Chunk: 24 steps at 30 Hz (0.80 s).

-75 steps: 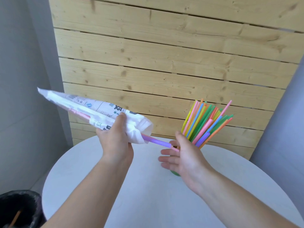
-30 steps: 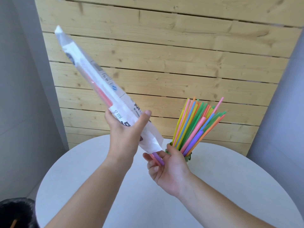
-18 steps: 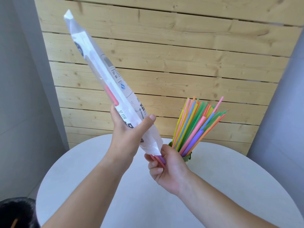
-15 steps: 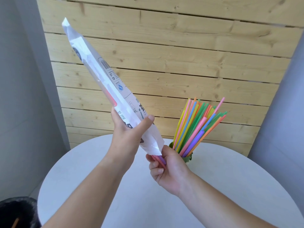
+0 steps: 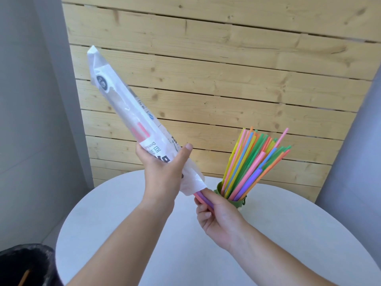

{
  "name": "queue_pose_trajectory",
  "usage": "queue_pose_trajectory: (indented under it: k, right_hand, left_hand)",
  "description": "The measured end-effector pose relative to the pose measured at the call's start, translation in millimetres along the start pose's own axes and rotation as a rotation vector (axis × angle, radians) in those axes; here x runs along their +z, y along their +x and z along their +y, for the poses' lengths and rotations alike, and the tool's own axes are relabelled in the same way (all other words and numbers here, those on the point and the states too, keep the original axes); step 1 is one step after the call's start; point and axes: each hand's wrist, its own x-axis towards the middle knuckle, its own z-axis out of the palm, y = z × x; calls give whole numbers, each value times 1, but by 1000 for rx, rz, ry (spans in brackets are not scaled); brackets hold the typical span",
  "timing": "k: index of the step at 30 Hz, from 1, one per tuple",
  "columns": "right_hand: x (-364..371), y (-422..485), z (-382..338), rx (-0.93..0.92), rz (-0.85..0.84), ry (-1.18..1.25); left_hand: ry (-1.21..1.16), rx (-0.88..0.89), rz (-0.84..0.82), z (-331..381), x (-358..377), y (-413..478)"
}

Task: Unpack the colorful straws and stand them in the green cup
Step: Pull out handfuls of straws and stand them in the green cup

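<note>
My left hand (image 5: 165, 174) grips a long white plastic straw bag (image 5: 127, 116), tilted with its open mouth pointing down and to the right. Pink straws show through the plastic inside it. Below the mouth, my right hand (image 5: 216, 215) pinches the ends of a purple and a pink straw (image 5: 203, 198) that stick out of the bag. Just right of that hand stands the green cup (image 5: 239, 203) on the table, partly hidden by my fingers. A fan of colorful straws (image 5: 253, 164) leans up and to the right out of the cup.
The round white table (image 5: 185, 244) holds the cup near its far edge. A wall of pale wooden planks (image 5: 226, 69) rises right behind it. A black-lined bin (image 5: 26, 265) sits on the floor at the lower left.
The bag has swung from nearly level to steeply tilted, mouth downward. My right hand has closed on the straw ends at the mouth. In the last half second little has moved.
</note>
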Motion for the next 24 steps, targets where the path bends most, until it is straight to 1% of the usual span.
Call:
queue_pose_trajectory:
  k: [5, 9, 12, 15, 19, 24]
  right_hand:
    - [-2, -1, 1, -43, 21, 13]
    - [-1, 0, 2, -112, 65, -79]
    - [-4, -1, -12, -236, 98, -219]
    - [-8, -11, -39, -395, 121, -388]
    - [-13, -33, -78, -536, 160, -549]
    - [-16, -50, -116, -606, 199, -643]
  left_hand:
    - [-23, -85, 48, -5, -2, 2]
    - [-56, -205, 111, -6, -4, 8]
    - [-125, -318, 204, -1, -15, 18]
    - [-230, -386, 226, -2, -29, 29]
    - [-348, -413, 241, -3, -35, 35]
    - [-383, -414, 230, -5, -32, 35]
